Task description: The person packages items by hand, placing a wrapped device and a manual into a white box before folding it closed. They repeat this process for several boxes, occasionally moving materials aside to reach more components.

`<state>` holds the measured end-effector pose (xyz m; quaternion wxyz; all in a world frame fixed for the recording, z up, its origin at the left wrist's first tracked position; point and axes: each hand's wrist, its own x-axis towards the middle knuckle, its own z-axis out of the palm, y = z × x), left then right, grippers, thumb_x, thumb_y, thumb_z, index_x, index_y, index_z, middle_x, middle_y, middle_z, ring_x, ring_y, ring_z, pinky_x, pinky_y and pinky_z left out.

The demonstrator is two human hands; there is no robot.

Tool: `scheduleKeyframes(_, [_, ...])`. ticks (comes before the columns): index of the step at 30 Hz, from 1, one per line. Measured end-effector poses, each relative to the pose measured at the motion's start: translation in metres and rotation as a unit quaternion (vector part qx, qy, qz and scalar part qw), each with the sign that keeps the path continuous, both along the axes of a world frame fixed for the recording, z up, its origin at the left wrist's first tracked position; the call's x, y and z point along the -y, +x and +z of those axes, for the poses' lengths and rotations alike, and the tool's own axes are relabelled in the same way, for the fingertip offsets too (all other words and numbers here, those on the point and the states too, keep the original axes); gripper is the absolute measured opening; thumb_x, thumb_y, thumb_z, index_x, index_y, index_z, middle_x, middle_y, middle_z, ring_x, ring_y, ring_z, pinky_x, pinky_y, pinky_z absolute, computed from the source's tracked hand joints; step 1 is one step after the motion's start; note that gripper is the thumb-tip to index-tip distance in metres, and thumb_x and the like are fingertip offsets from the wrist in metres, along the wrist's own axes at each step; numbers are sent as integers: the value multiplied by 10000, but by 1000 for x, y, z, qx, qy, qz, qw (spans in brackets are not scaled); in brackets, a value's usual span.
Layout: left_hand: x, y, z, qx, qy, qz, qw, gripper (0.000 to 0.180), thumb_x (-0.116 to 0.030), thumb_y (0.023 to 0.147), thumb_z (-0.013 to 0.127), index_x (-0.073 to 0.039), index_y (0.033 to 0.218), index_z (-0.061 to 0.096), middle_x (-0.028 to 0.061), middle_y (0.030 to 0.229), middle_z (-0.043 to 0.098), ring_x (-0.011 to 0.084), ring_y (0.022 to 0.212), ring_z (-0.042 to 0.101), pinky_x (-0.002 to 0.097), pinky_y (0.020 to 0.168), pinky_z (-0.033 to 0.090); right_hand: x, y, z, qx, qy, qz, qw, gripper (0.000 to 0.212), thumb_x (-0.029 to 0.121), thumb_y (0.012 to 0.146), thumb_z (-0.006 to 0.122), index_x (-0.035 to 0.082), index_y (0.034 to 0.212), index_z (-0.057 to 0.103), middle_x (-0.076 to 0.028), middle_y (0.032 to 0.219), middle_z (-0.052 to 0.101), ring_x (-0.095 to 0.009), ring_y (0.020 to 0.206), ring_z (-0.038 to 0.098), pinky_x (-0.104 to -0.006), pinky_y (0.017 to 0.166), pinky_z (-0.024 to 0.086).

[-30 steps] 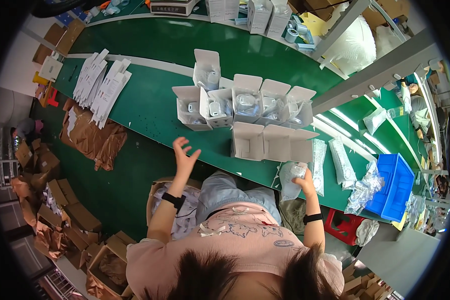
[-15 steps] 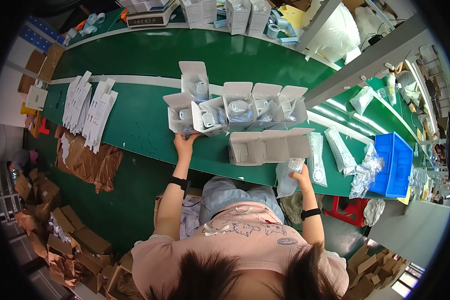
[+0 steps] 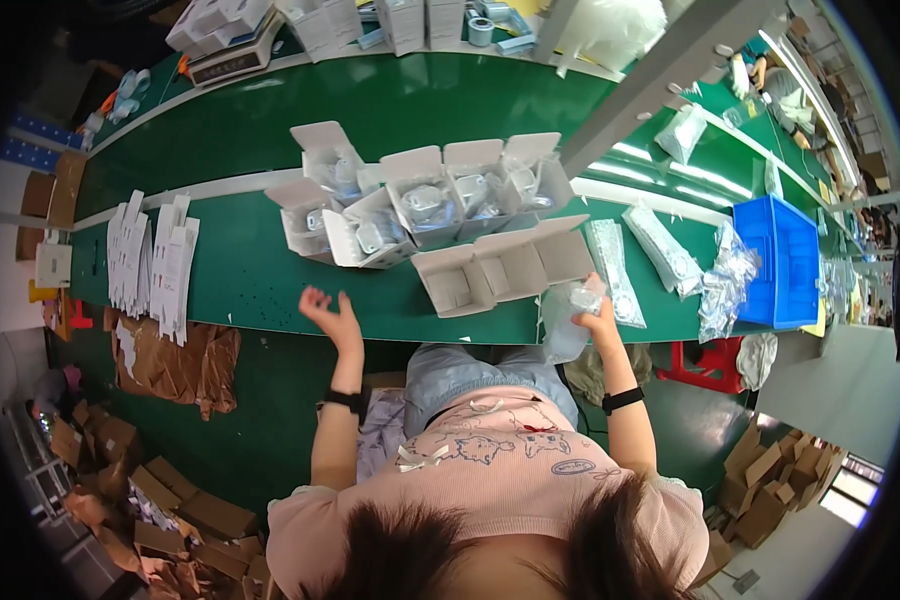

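Observation:
My left hand [image 3: 334,318] hovers over the table's near edge with its fingers apart, holding nothing. My right hand [image 3: 595,312] grips a clear plastic bag [image 3: 565,335] with something pale inside; its contents are hard to make out. Just beyond that bag, a row of open white boxes [image 3: 458,288] shows bare insides. Behind them stand several open white boxes [image 3: 370,238] in a cluster, each containing a bagged white device [image 3: 428,205]. Their lids stick up.
Flat white cartons [image 3: 175,265] lie in stacks at left. Right of my right hand are bubble-wrap pouches [image 3: 662,250], crumpled clear bags [image 3: 727,285] and a blue bin [image 3: 778,262]. A grey post [image 3: 660,95] crosses at upper right; a scale [image 3: 235,62] stands far left.
My left hand has left the front of the filled boxes, moving back and left, and its fingers have spread. My right hand still holds the plastic bag. The view has shifted.

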<state>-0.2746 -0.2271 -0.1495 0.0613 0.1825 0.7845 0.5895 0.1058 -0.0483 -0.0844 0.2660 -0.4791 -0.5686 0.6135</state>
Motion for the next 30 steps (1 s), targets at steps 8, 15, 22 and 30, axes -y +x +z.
scheduleKeyframes(8, [-29,98,106,-155,116,-316,929,593,-113,678,692,-45,1156,347,186,1294,246,330,1176,321,406,934,332,-6,15,90,-293,-19,-115,949,738,106,564,570,40,1261,338,-121,1080,508,-233,949,523,-353,854,422])
scheduleKeyframes(15, [-44,96,64,-172,64,-309,933,551,-156,632,733,-39,1075,428,189,1327,245,383,1176,330,445,929,342,19,-116,145,-380,-71,-197,901,548,66,735,553,88,1234,326,-82,1061,481,-201,952,499,-344,855,405])
scheduleKeyframes(22, [-45,120,58,-66,97,-276,954,596,-11,612,724,-57,1039,311,213,1337,232,336,1169,364,427,935,352,49,-174,87,-212,406,-139,878,548,24,653,664,73,1116,376,-142,1142,422,-290,1080,402,-409,889,338])
scheduleKeyframes(30, [-37,126,42,37,155,-212,964,691,30,595,741,-78,1052,235,184,1258,287,277,1172,334,392,958,325,48,-134,120,89,563,137,810,467,160,597,662,97,1043,538,-147,1236,389,-395,1152,336,-489,960,258])
